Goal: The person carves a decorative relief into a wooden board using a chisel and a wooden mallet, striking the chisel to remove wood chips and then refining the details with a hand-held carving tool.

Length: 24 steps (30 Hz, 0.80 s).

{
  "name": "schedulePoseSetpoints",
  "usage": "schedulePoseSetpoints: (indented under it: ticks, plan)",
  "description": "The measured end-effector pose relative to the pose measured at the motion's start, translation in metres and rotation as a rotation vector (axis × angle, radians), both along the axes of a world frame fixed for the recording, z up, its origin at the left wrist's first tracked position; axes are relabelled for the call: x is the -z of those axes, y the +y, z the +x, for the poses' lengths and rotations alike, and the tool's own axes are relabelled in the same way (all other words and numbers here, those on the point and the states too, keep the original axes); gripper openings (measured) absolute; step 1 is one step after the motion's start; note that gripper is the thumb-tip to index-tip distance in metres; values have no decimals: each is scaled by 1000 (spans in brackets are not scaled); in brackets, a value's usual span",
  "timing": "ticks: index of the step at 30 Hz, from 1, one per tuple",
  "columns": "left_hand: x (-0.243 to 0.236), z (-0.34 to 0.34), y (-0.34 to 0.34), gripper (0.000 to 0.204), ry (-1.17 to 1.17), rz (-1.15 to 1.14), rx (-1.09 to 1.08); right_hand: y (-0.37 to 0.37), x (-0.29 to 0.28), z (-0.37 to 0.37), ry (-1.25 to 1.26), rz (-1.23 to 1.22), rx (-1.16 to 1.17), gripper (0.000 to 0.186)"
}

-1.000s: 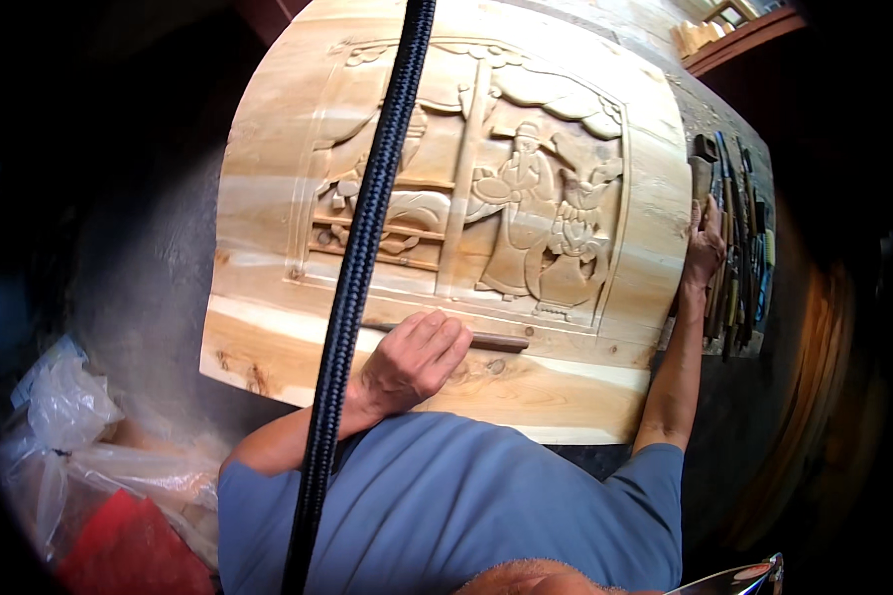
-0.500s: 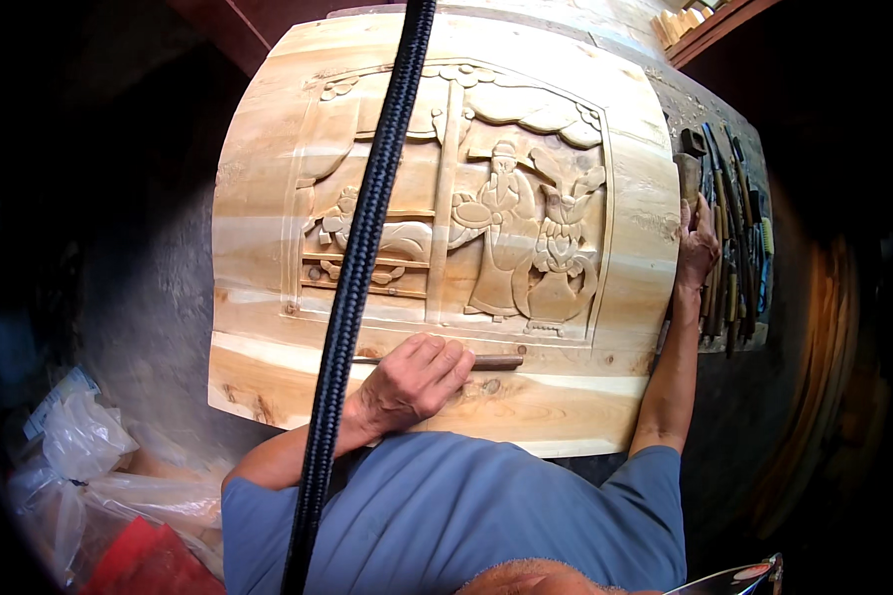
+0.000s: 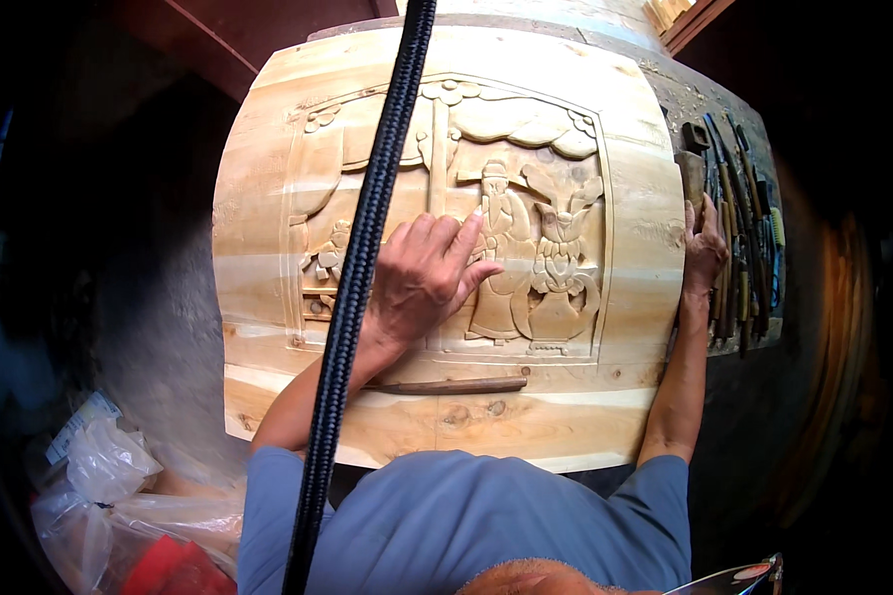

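Observation:
A pale carved wooden panel [image 3: 437, 436] lies before me, with a relief of a robed figure, a vase and draped curtains. Over the middle of the carving is my left hand [image 3: 422, 278], holding nothing, its thumb apart from its fingers. A chisel [image 3: 466, 386] with a brown wooden handle rests on the plain border nearer my body; a black cord hides part of its left end. At the panel's right edge, my right hand [image 3: 704, 258] has thumb and fingers about the near end of a wooden mallet-like block [image 3: 693, 177].
Several carving tools [image 3: 739, 238] lie side by side on the workbench [image 3: 764, 149] at right, with a brush [image 3: 777, 226] beyond them. The black braided cord [image 3: 362, 258] crosses the view. Clear plastic bags [image 3: 114, 461] and a red thing [image 3: 174, 565] are at lower left.
My left hand has let go of the chisel, left it on the border and moved up over the carving. My right hand stays by the block. The view has shifted slightly.

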<state>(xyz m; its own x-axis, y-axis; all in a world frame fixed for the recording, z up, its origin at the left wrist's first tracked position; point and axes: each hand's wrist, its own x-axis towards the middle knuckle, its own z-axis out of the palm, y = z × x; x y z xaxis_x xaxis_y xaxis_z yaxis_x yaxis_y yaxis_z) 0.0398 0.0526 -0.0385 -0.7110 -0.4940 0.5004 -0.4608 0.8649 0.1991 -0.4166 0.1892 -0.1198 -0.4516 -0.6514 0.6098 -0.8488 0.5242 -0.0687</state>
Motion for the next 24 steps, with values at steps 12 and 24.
schedulePoseSetpoints:
  ticks: [12, 24]
  plan:
    - [13, -7, 6, 35, 107, 22, 45, -10, 5, -5, 99, 29, 24, 41]
    - [15, -10, 7, 33, 59, -17, 96, -9, 4, -2, 59, 2, 6, 43]
